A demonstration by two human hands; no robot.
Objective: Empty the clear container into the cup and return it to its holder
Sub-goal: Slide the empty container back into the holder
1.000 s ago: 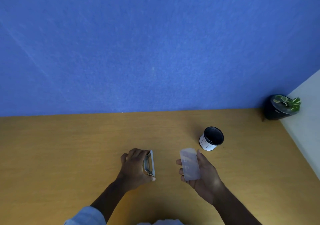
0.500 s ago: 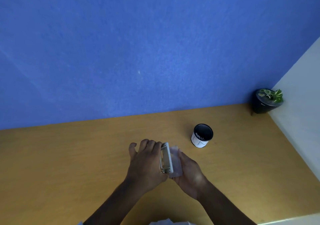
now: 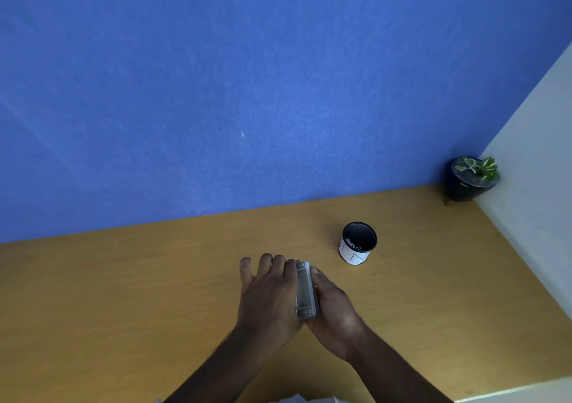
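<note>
Both hands press together around the clear container (image 3: pixel 306 291) and its holder: left hand (image 3: pixel 269 297) flat against it, right hand (image 3: pixel 332 305) cupping. The cup (image 3: pixel 357 244) stands near the counter's (image 3: pixel 123 294) back edge.

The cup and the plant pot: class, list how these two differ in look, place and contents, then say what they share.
Look: the cup has a white outer wall with line markings and a dark inside; the plant pot is all dark.
Place: the cup stands mid-desk near the hands; the plant pot sits in the far right corner.
Contents: the cup holds small white bits; the plant pot holds green leaves.
Both stand on the wooden desk.
</note>
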